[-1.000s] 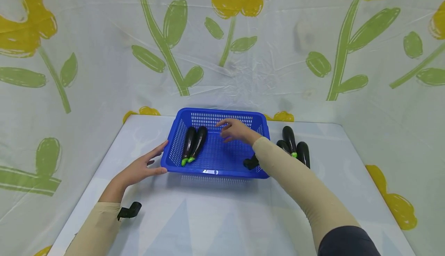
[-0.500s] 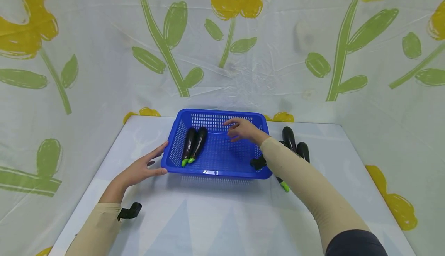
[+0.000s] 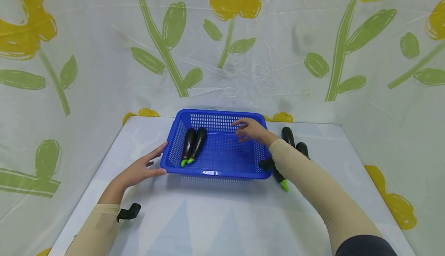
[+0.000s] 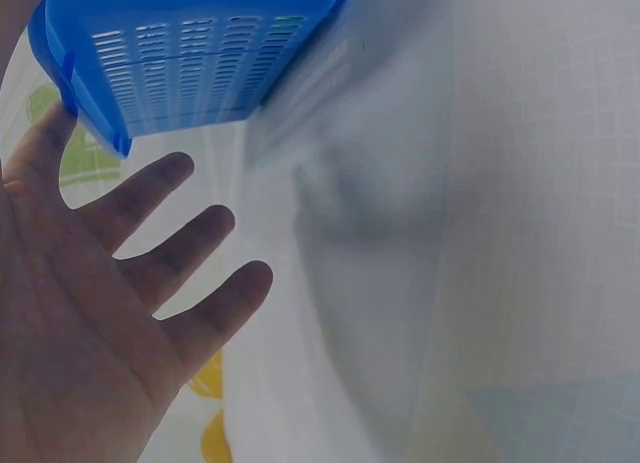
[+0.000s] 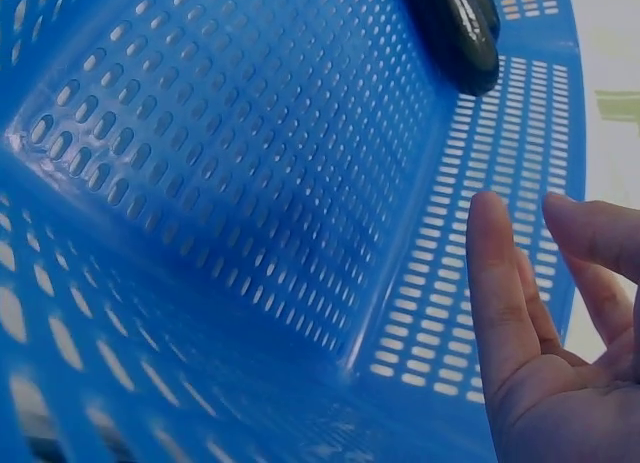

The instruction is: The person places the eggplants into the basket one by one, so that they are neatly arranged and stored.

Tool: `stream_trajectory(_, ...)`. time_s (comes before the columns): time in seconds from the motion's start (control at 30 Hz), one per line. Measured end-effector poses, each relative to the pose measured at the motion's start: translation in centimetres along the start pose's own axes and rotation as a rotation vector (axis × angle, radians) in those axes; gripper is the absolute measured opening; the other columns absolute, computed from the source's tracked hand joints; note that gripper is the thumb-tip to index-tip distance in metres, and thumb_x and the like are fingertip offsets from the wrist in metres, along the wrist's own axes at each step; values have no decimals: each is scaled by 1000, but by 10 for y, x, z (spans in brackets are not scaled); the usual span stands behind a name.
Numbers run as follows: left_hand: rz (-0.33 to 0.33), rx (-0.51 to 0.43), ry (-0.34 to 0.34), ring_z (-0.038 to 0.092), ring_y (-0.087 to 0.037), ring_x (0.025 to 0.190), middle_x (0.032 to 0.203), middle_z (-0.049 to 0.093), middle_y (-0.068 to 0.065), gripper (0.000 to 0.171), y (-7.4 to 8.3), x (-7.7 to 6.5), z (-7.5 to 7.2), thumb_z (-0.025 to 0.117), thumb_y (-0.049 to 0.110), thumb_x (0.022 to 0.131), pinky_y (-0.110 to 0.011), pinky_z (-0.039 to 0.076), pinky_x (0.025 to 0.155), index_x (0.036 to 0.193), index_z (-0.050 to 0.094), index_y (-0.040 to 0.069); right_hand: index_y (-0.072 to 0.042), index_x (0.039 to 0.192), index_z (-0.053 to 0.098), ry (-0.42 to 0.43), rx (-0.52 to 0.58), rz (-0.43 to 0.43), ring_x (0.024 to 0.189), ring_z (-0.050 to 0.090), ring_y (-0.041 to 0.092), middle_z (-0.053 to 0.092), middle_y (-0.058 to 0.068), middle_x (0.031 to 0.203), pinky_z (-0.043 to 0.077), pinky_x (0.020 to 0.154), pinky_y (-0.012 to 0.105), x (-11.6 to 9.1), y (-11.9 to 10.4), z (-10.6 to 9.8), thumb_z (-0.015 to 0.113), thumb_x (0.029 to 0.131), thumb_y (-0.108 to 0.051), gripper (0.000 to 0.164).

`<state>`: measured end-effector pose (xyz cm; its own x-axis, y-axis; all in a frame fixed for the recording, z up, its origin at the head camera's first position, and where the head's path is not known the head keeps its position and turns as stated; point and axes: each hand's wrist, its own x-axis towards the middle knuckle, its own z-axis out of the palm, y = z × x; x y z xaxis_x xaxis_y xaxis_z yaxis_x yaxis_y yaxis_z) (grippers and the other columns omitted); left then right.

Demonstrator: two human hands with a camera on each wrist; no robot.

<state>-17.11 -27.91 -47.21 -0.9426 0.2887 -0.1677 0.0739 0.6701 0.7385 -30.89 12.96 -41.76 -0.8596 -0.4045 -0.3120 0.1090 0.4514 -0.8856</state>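
A blue perforated basket (image 3: 222, 170) stands on the table, two dark eggplants (image 3: 199, 144) lying side by side along its left part with green stem ends toward me. My left hand (image 3: 139, 170) touches the basket's left rim, its thumb and fingers spread; the left wrist view shows the fingers extended beside the basket wall (image 4: 190, 68). Over the right half of the basket hovers my right hand (image 3: 253, 129), fingers loosely bent and holding nothing. The right wrist view also shows that hand (image 5: 550, 323) bare, the eggplants (image 5: 465, 43) apart from it.
Outside the basket, on its right, lie several more eggplants (image 3: 287, 134), partly hidden by my right sleeve (image 3: 313, 186). One has its green end (image 3: 284, 185) toward me. A flower-print curtain (image 3: 278, 55) hangs behind the white table (image 3: 215, 217).
My right hand has drifted right above the basket, and its forearm uncovers the near eggplant's green end while covering more of the others. The left hand and the basket stay put.
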Motion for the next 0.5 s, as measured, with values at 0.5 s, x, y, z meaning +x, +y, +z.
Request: stream_trajectory(0.5, 5, -9, 2, 24, -51, 148, 168, 18, -17, 98, 1, -1, 0, 76, 46, 89, -71, 31, 111, 164, 12, 38, 3, 146, 49, 32, 32, -25, 122, 56, 49, 56, 27, 128, 54, 98, 53, -14, 0, -17, 57, 102, 0, 44)
